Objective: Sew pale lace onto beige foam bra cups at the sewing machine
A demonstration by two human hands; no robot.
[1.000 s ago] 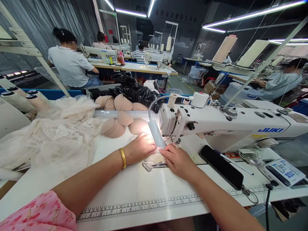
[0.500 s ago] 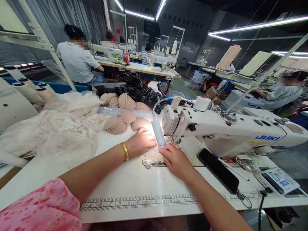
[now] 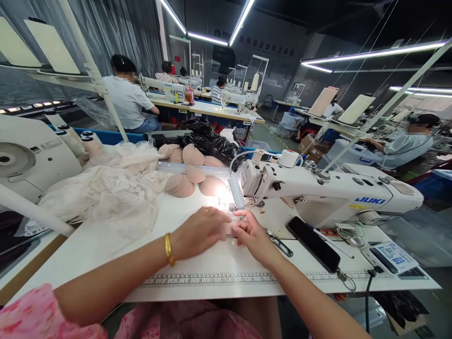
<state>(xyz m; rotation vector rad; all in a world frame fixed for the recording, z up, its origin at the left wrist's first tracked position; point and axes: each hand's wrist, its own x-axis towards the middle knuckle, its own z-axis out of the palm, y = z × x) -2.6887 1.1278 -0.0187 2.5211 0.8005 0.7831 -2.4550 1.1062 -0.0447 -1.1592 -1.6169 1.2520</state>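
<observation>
Small pale piece (image 3: pixel 231 229): pinched between left hand (image 3: pixel 201 230) and right hand (image 3: pixel 252 234), mid-tabletop (image 3: pixel 106 245), just before sewing machine (image 3: pixel 318 193) needle; snips (image 3: pixel 278 243) beside right hand.

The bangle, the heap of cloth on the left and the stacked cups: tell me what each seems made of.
Bangle on the left wrist: looks like gold-toned metal, yellow and glossy. Heap of cloth: probably cream lace, thin, with an openwork pattern and soft folds. Stacked cups: likely moulded foam with a matte beige face, holding a domed shape.

dim hall | ceiling strip lights (image 3: pixel 243 19) | lamp glare at needle | edges bowed
</observation>
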